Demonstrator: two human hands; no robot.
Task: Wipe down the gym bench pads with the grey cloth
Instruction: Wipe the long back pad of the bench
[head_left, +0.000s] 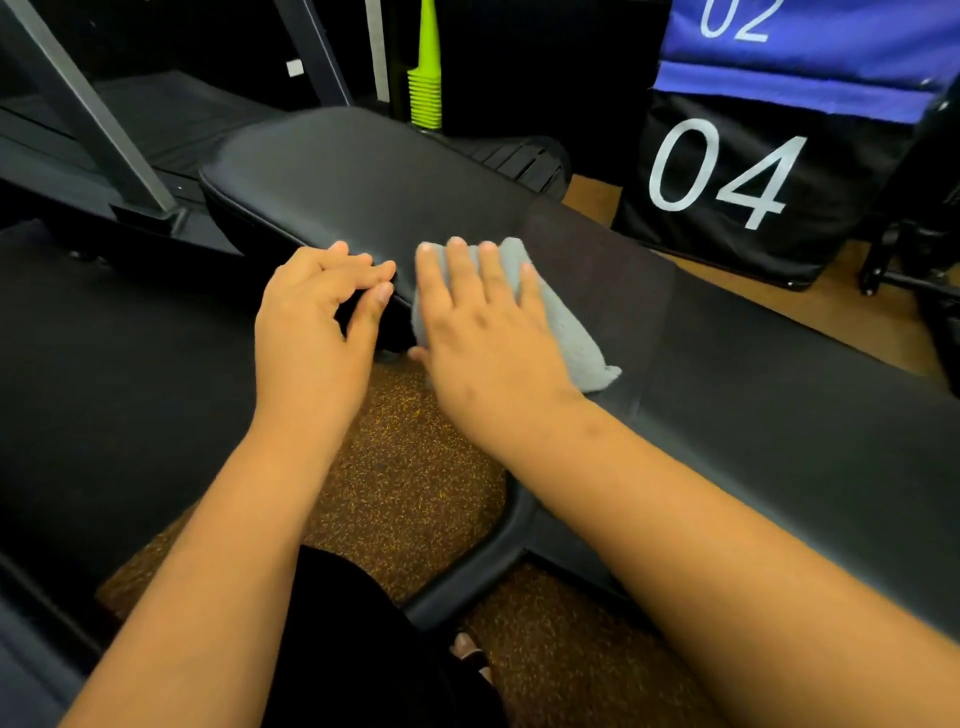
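A black gym bench runs across the view, with a far pad and a near pad meeting at a seam. A folded grey cloth lies on the near edge of the bench by that seam. My right hand lies flat on the cloth, fingers straight, pressing it to the pad. My left hand rests on the far pad's near edge just left of the cloth, fingers curled over the rim and thumb below.
Black soft boxes marked 04 and a blue one marked 02 stand behind the bench at right. A stack of lime-green cones stands at the back. A treadmill frame is at left. The bench's metal foot crosses the speckled floor.
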